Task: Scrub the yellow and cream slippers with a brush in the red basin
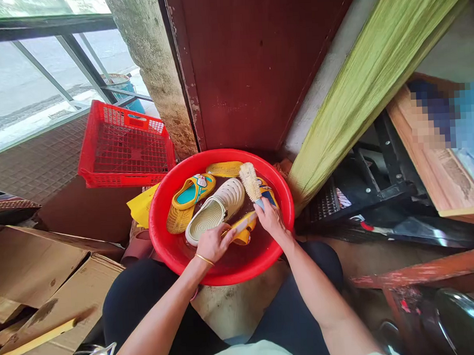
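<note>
A wide red basin (161, 243) stands between my knees with several clogs in it. My left hand (214, 244) is closed on the end of a yellow clog (243, 235), which is tipped on its side near the basin's front. In my right hand (270, 218) is a scrub brush (250, 181) with pale bristles and a grey-blue handle; the bristles point up and away from me. A cream clog (218, 209) lies in the middle. To its left sits a yellow clog with a teal inside (192, 192), over another yellow sole.
A red plastic crate (128, 145) stands behind the basin on the left, and a yellow cloth or bag (143, 206) touches the basin's left side. Cardboard (50, 306) lies at the left. A green curtain (359, 99) hangs close on the right, beside a dark red door (251, 67).
</note>
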### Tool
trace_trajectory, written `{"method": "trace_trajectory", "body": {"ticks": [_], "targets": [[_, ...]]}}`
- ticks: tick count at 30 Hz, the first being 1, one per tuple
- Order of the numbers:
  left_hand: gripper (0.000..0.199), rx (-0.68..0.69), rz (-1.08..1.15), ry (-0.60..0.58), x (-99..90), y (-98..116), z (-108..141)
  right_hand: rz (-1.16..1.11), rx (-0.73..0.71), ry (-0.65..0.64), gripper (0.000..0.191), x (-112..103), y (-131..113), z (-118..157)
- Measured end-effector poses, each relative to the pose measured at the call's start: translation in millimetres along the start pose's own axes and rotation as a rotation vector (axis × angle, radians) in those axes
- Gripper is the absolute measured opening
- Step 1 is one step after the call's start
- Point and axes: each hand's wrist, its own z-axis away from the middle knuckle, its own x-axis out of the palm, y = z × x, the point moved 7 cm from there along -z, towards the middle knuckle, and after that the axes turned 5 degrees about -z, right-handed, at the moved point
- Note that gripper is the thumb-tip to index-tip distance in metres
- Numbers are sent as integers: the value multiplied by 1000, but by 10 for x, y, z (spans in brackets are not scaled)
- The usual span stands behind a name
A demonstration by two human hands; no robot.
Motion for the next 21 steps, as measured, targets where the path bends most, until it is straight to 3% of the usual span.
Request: {"method": "trace_trajectory", "body": {"ticks": [3,7,10,14,21], "targets": [[50,-183,343,60,-36,-239,-41,-54,-34,62,34,-10,12,27],[51,-440,969,128,71,-485,-64,-100,-135,34,32,86,-143,126],[45,-569,1205,182,102,-557,-80,-100,-240,16,32,130,-311,236],[46,-593,1253,231,64,-602,-138,-33,-311,6,36,106,-379,294],[58,-495,1007,319,103,-663,-271,125,-119,-49,41,35,-156,202]]}}
